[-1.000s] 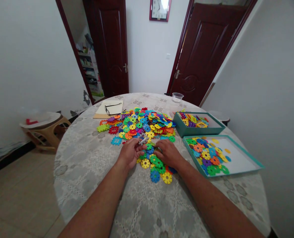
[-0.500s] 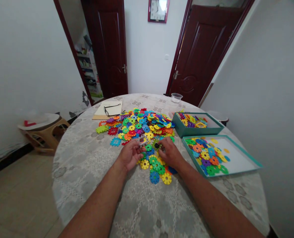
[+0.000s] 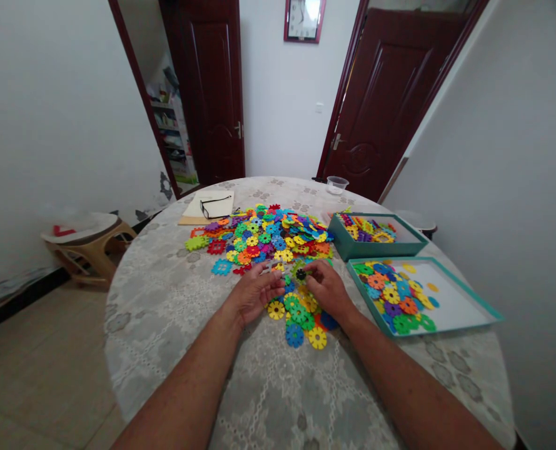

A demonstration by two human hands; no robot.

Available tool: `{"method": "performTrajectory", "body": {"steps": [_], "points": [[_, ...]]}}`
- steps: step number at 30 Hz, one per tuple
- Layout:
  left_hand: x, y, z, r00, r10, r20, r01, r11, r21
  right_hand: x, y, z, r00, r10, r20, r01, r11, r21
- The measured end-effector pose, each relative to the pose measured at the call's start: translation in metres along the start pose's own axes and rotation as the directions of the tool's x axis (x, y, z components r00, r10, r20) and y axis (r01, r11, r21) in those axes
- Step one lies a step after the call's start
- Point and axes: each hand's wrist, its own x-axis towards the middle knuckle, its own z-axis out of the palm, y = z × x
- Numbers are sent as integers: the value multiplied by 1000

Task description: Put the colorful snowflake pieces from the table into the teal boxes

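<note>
My left hand [image 3: 254, 295] is closed on a pale grey plastic piece [image 3: 274, 267], seen nearly edge-on between the thumb and fingers. Across from it, my right hand [image 3: 328, 289] pinches a small black round toothed piece [image 3: 301, 274] at its fingertips. The two held pieces are close together but look apart. Below and between the hands lie flower-shaped plastic discs, among them a yellow disc [image 3: 318, 338], a blue disc [image 3: 294, 335] and a green disc [image 3: 298, 312]. Just beyond the fingers spreads a large heap of colourful interlocking pieces [image 3: 263, 237].
To the right stand a teal box [image 3: 376, 249] full of pieces and a shallow teal-rimmed lid [image 3: 465, 306] with more discs. Black-framed glasses [image 3: 216, 206] rest on a pale notebook [image 3: 194, 209] at the back left. A clear plastic bowl [image 3: 338, 185] sits near the far edge.
The grey piece in my left hand has turned from showing its face to nearly edge-on. The black piece shows more clearly at my right fingertips. The whole view has shifted slightly.
</note>
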Motion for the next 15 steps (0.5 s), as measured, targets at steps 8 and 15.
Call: {"method": "performTrajectory", "body": {"steps": [8,15], "points": [[7,-6,-4,994,37,-99,-29,996,84,-1,-9,-4,985,-161,55,162,987,-3],[8,-6,-4,984,110,-142,-87,983,162,-3,-18,-7,959,-281,34,283,952,-117]]}}
